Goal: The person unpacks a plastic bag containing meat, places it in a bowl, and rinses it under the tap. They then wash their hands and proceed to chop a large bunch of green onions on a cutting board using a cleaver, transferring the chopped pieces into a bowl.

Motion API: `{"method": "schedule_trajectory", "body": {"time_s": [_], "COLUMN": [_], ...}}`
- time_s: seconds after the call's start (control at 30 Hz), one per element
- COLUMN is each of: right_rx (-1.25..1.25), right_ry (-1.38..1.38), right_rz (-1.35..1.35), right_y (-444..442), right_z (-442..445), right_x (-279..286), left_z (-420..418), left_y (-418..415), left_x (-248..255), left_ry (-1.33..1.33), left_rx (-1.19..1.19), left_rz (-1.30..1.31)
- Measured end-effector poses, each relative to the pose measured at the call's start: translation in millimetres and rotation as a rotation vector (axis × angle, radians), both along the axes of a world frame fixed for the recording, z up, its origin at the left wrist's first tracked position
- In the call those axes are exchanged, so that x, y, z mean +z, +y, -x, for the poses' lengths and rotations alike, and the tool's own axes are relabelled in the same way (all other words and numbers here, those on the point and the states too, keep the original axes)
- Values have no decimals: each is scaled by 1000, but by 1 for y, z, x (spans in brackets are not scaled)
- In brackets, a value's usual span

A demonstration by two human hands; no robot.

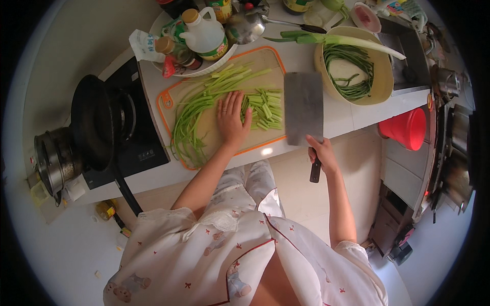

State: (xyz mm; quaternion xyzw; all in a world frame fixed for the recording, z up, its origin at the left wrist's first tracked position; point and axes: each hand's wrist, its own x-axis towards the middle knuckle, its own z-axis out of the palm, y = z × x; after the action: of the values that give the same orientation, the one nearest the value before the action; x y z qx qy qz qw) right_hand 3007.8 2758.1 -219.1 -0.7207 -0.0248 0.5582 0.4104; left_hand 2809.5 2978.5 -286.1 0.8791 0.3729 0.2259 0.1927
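My left hand point(232, 120) lies flat, palm down, on green stalks at the middle of an orange-rimmed cutting board point(226, 150). Long thin stalks point(191, 114) fan out to its left, and short cut pieces point(266, 109) are heaped to its right. In my right hand point(323, 153) is the dark handle of a wide cleaver point(304, 107). The blade's broad face is turned up, beside the board's right edge, clear of the stalks.
A yellowish bowl point(387, 82) of long green beans, with a leek point(356, 39) across its rim, stands right of the cleaver. A black frying pan point(92, 122) is over the cooktop point(147, 141) at left. Bottles fill a white tray point(218, 65) behind the board.
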Motion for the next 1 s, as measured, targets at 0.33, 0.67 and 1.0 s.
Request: {"method": "schedule_trajectory", "body": {"time_s": [0.33,0.67,1.0], "right_rx": [13,-100,-163], "right_ry": [110,172,350], "right_rz": [-77,-119,-153], "right_y": [20,28,42], "right_z": [11,61,88], "right_x": [-22,-33,-37], "left_z": [-11,-32,-39], "left_y": [-1,-13,-11], "left_x": [-4,2,6], "left_ry": [-131,11,-66], "left_rx": [-30,67,43], "left_rz": [108,24,71]}}
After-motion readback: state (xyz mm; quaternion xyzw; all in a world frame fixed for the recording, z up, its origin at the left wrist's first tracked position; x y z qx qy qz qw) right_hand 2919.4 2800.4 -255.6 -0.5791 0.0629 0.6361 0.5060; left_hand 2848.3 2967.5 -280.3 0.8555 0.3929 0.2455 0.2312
